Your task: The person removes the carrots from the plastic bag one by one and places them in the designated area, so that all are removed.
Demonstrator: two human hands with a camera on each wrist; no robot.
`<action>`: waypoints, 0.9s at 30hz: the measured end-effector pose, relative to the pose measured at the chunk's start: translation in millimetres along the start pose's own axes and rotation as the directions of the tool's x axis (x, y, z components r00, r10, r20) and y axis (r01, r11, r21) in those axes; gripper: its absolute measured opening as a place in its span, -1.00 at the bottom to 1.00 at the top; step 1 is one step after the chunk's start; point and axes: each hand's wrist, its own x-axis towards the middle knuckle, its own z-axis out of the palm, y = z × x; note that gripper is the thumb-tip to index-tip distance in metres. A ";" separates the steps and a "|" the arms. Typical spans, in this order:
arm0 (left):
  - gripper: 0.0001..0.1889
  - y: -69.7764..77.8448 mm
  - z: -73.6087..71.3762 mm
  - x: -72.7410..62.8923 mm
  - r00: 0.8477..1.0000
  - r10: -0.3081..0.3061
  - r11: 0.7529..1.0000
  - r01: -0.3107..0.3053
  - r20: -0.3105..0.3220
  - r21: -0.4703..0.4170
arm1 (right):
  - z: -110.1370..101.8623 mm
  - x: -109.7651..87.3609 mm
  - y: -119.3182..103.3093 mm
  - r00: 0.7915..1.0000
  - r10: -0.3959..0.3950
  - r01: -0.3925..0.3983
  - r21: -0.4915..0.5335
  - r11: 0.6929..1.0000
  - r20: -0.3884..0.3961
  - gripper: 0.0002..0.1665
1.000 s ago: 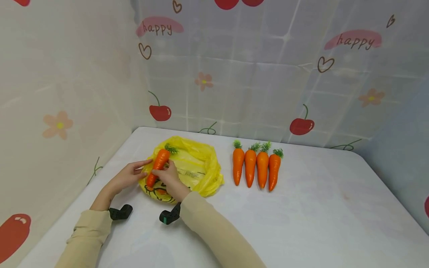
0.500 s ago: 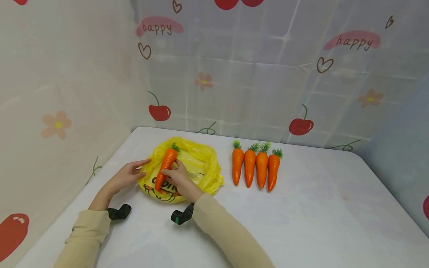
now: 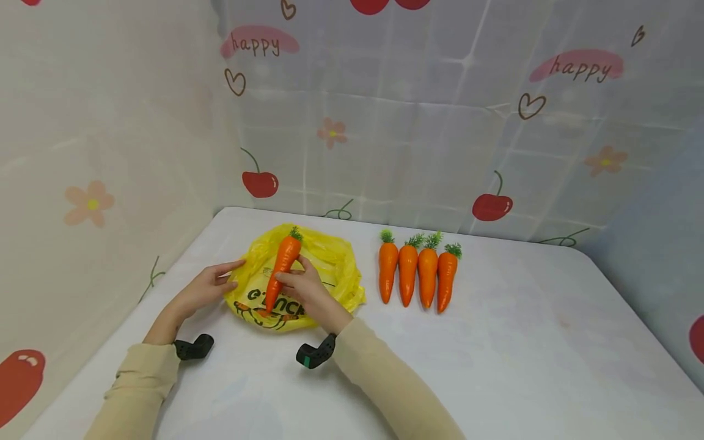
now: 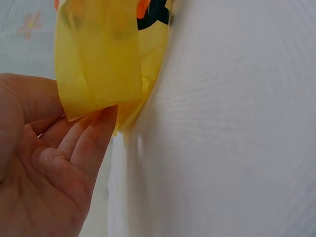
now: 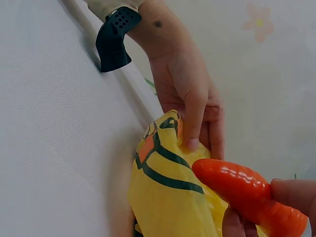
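My right hand (image 3: 318, 296) pinches an orange carrot (image 3: 285, 252) with a leafy green top, held tilted above a yellow plastic bag (image 3: 351, 278). In the right wrist view the carrot's tapered end (image 5: 222, 175) points toward the bag's printed side (image 5: 170, 197), with thumb and fingers on either side of the carrot. The bag lies open-mouthed at the table's left, dark lettering showing inside. My left hand (image 3: 199, 292) holds the bag's left rim. Up close in the left wrist view, the fingers (image 4: 91, 140) overlap the folded yellow film (image 4: 101, 64).
Several more carrots (image 3: 407, 275) lie side by side in a row right of the bag, tops toward the back. A white cloth (image 3: 495, 342) covers the table. Printed curtains (image 3: 385, 153) stand behind and at the sides.
My right hand has moved the carrot to the right across the bag's mouth, from near the left rim. My left hand has stayed at the rim. The row of carrots is unchanged.
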 end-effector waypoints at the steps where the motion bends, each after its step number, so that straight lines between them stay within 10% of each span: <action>1: -0.46 0.2 -0.1 -0.1 1.000 -0.001 1.000 0.001 -0.001 0.002 | -1.5 -1.7 -1.6 1.000 -0.001 0.001 0.004 1.000 0.005 -0.13; 27: -0.46 0.6 1.2 -1.4 1.000 -0.012 1.000 0.012 -0.002 0.010 | -66.6 -34.9 -33.2 0.998 -0.063 0.063 -0.021 0.998 -0.009 -0.16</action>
